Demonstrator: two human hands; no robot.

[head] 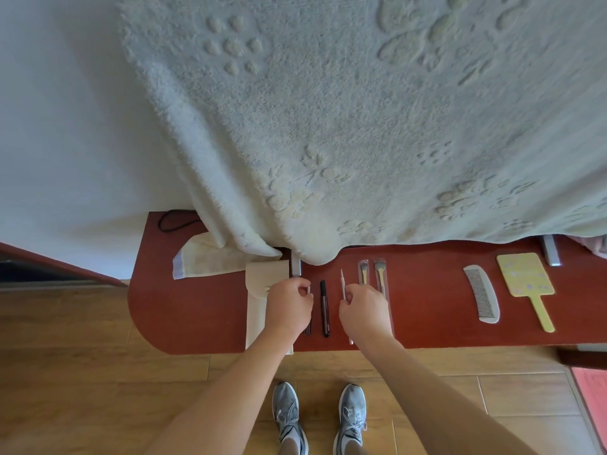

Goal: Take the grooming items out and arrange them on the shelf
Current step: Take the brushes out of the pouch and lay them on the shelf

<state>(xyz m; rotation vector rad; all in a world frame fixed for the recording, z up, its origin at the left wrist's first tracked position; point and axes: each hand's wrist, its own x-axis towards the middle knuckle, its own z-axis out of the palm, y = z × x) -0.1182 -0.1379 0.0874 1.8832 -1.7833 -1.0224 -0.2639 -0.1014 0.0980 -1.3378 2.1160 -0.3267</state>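
Observation:
On the red-brown shelf [197,316] lies a cream pouch [262,284], partly under my left hand [289,307]. My left hand pinches a thin stick-like item [308,330] whose dark end shows below the hand. A black pen-shaped tube [324,307] lies between my hands. My right hand [364,311] pinches a slim white tool [342,280]. Two small brushes in clear sleeves [371,274] lie just right of it, partly hidden by that hand. Farther right lie a grey comb [482,293] and a yellow hand mirror [525,277].
A large pale towel [361,126] hangs over the back of the shelf. A folded cream cloth [210,261] and a black cord [174,220] lie at the shelf's left end. Metal brackets [551,254] stand at the back. Wooden floor and my shoes [318,418] are below.

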